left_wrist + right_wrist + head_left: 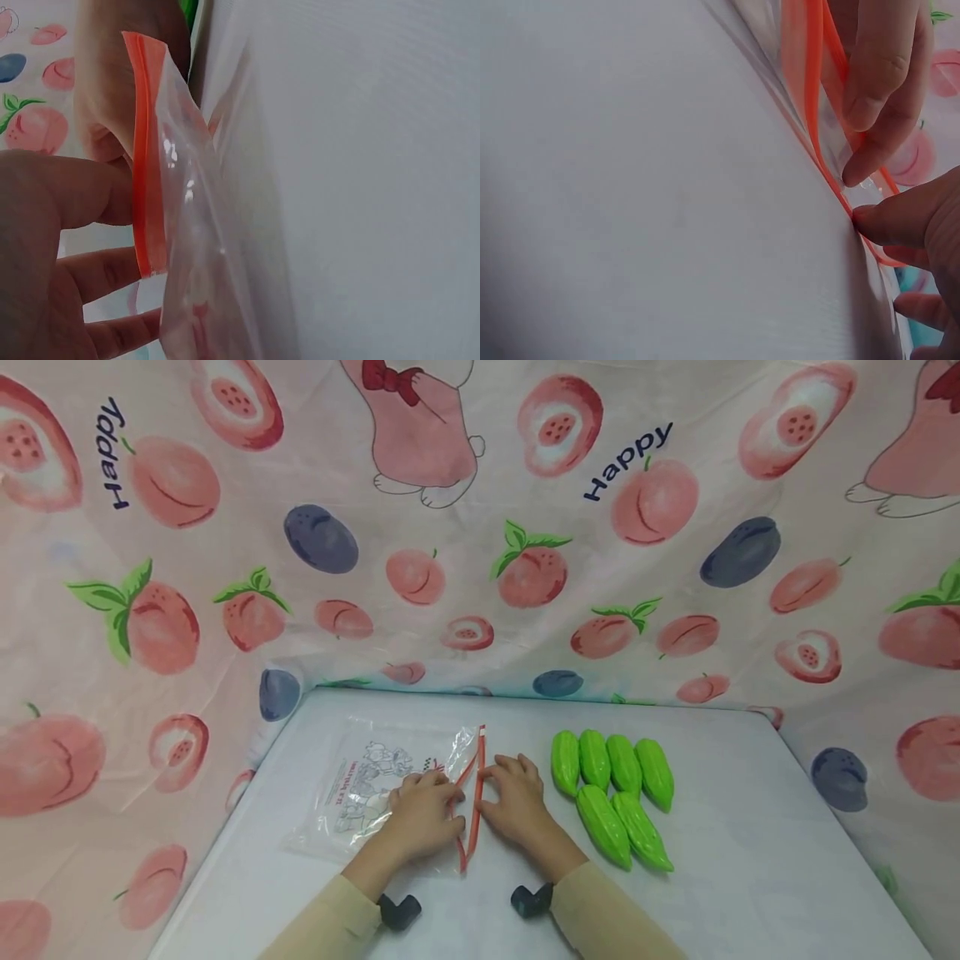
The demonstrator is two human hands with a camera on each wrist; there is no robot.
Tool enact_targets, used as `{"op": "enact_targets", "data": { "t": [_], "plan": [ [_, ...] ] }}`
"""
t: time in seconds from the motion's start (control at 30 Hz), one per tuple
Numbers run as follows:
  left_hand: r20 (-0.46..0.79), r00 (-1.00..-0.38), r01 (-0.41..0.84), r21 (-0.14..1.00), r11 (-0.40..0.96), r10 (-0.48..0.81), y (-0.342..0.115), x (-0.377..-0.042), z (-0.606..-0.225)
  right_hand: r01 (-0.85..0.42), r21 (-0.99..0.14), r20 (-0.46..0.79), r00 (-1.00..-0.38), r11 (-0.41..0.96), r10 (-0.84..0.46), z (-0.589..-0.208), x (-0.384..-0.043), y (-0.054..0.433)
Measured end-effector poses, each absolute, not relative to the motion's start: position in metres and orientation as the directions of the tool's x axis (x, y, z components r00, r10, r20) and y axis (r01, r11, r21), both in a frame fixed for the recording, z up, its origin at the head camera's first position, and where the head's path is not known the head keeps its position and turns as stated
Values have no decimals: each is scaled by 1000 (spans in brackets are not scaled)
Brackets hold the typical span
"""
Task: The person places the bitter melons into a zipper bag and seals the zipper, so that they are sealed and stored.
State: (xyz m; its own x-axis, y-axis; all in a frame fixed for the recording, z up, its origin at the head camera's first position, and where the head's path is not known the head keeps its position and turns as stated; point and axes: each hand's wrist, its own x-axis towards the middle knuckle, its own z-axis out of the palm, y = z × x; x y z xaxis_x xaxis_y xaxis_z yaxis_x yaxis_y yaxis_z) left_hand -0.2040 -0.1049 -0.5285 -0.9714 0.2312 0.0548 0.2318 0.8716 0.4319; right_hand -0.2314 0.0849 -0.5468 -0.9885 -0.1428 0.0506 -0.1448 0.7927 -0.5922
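A clear zip bag [360, 785] with printed line drawings lies flat on the table, its orange-edged mouth toward the right. The two orange edges stand apart in the middle, so the mouth gapes. My left hand [423, 814] lies over the bag and grips the left orange edge; the left wrist view shows its thumb [97, 191] against the orange strip [148, 172]. From the other side, my right hand [517, 802] pinches the right edge, its thumb [892, 217] on the strip in the right wrist view. Some fingertips are hidden behind the plastic.
Several glossy green ridged pieces [618, 764], like toy star fruits, lie in two rows right of my right hand. The white table [772, 827] meets a fruit-printed cloth [450, 527] at the back and sides. Dark wrist devices [531, 902] sit near both sleeves.
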Motion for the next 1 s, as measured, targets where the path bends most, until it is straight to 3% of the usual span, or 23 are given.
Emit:
{"op": "enact_targets", "data": {
  "t": [0.67, 1.0],
  "plan": [
    [13, -970, 231, 385, 894, 245, -97, -204, -531, -170, -585, 74, -985, 793, -156, -552, -244, 86],
    [3, -971, 213, 451, 867, 238, -95, -202, -533, -154, -573, 55, -987, 805, -150, -551, -248, 86]
  ]
}}
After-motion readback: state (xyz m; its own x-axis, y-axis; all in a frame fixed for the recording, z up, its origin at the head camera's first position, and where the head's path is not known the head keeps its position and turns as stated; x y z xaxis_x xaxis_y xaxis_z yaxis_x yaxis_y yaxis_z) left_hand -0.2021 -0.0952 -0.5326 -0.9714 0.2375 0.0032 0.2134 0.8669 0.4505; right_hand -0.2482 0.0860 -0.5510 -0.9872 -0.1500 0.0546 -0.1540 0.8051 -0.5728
